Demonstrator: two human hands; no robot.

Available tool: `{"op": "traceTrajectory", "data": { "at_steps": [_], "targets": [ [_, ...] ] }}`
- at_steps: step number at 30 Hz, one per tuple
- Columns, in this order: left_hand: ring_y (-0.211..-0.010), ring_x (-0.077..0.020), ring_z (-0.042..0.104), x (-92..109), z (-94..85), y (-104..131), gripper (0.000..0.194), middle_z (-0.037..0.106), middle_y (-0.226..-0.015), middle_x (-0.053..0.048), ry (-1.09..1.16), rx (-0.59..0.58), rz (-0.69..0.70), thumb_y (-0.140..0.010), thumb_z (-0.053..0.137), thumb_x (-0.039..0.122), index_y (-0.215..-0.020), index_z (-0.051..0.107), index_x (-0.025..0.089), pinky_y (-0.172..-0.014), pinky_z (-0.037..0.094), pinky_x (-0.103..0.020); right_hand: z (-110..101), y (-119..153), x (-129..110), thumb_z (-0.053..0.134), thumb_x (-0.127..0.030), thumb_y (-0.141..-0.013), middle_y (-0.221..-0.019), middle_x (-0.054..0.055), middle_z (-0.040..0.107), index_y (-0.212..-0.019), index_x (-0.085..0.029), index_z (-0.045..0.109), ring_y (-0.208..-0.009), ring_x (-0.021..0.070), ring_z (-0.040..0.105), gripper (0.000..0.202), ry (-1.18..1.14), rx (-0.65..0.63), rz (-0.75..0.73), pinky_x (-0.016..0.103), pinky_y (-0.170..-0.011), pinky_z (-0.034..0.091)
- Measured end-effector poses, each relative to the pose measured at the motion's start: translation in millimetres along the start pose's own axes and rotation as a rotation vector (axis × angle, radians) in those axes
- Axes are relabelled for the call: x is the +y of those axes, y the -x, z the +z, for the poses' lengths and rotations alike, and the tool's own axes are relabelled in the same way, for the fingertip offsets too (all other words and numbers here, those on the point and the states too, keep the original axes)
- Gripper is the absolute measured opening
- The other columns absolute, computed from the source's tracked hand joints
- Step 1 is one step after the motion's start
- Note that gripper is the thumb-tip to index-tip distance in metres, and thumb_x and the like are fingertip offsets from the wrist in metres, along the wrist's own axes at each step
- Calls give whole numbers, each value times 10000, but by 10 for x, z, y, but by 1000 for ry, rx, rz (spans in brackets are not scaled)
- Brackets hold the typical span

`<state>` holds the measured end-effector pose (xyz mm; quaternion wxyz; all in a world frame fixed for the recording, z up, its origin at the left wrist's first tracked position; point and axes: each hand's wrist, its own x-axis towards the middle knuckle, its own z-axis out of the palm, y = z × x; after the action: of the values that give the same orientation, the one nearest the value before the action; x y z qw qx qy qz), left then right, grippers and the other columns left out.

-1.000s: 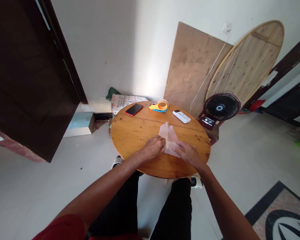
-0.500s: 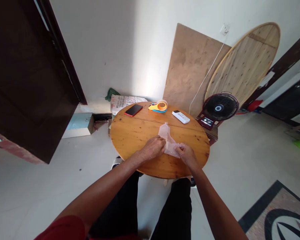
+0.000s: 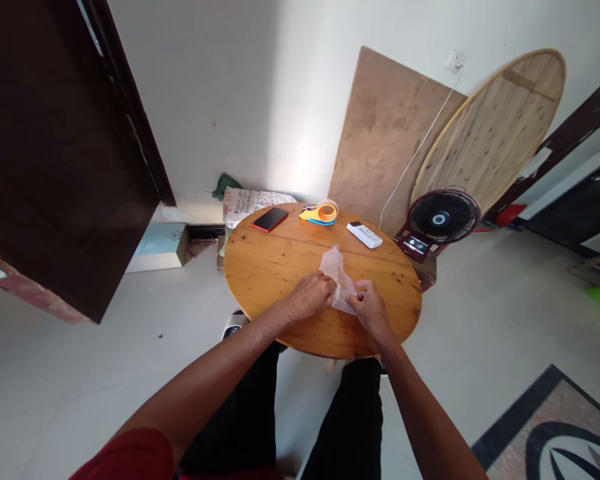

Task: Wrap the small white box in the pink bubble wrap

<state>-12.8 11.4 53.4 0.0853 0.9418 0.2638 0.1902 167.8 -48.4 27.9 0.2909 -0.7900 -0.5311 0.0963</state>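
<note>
A thin, pale pink sheet (image 3: 336, 265), like tissue or a thin plastic bag, lies crumpled on the round wooden table (image 3: 260, 267). My left hand (image 3: 313, 295) is closed on its left side, with a small cream-coloured bit showing beside the fingertips. On the sheet's lower right edge, my right hand (image 3: 369, 308) pinches it between thumb and fingers. The sheet's upper end points away from me and lies loose. What is under my left fingers is hidden.
Along the table's far side are a red-edged phone (image 3: 270, 219), an orange tape dispenser (image 3: 320, 212) and a white remote control (image 3: 365, 235). A dark fan (image 3: 437, 219) stands just right of the table. Wooden boards (image 3: 395, 120) lean on the wall behind.
My right hand has shifted slightly, and the sheet's right part is drawn in and folded narrower. My left hand stays at its place on the sheet. The view has moved a little.
</note>
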Motion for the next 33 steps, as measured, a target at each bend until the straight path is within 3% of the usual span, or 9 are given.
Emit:
{"op": "traceTrajectory", "data": {
  "at_steps": [6, 11, 18, 27, 30, 33],
  "targets": [
    [-932, -198, 563, -32, 25, -5, 186, 666, -887, -62, -16, 10, 58, -836, 471, 129, -756, 635, 165, -821, 453, -293, -25, -43, -28, 536, -290, -679, -730, 18, 613, -1226, -106, 496, -636, 178, 564, 578, -73, -18, 8, 276, -611, 420],
    [-932, -192, 567, -56, 41, -26, 180, 664, -883, -64, -17, -5, 83, -833, 486, 132, -768, 651, 162, -841, 440, -295, -21, -102, -70, 569, -356, -653, -657, -15, 588, -1249, -99, 483, -565, 154, 535, 654, -312, -44, 4, 261, -540, 429],
    [-932, -200, 553, -102, 81, -21, 149, 681, -867, -42, 4, 43, 93, -814, 533, 169, -784, 679, 178, -856, 400, -314, 49, -145, -248, 617, -372, -621, -707, 2, 647, -1146, -130, 530, -540, 146, 563, 585, -635, -134, 56, 258, -485, 460],
    [-874, -159, 571, -157, 82, -2, 203, 693, -964, -32, 158, 52, 138, -822, 501, 127, -884, 685, 183, -899, 394, -289, 80, -170, -402, 653, -320, -612, -615, -43, 584, -1114, -108, 547, -461, 115, 523, 555, -708, -179, 130, 220, -391, 431],
    [-941, -189, 571, -155, 73, 22, 186, 676, -942, -54, 207, 58, 51, -792, 527, 140, -931, 649, 164, -883, 425, -294, 59, -158, -409, 636, -287, -638, -639, -25, 612, -1119, -116, 549, -481, 129, 554, 518, -671, -180, 134, 230, -397, 459],
    [-1004, -223, 559, -147, 70, 46, 292, 644, -942, -74, 237, 72, -73, -748, 562, 163, -1039, 586, 152, -833, 465, -302, -2, -124, -452, 610, -258, -675, -680, 2, 650, -1130, -119, 546, -503, 139, 591, 480, -667, -213, 135, 251, -443, 508]
  ]
}}
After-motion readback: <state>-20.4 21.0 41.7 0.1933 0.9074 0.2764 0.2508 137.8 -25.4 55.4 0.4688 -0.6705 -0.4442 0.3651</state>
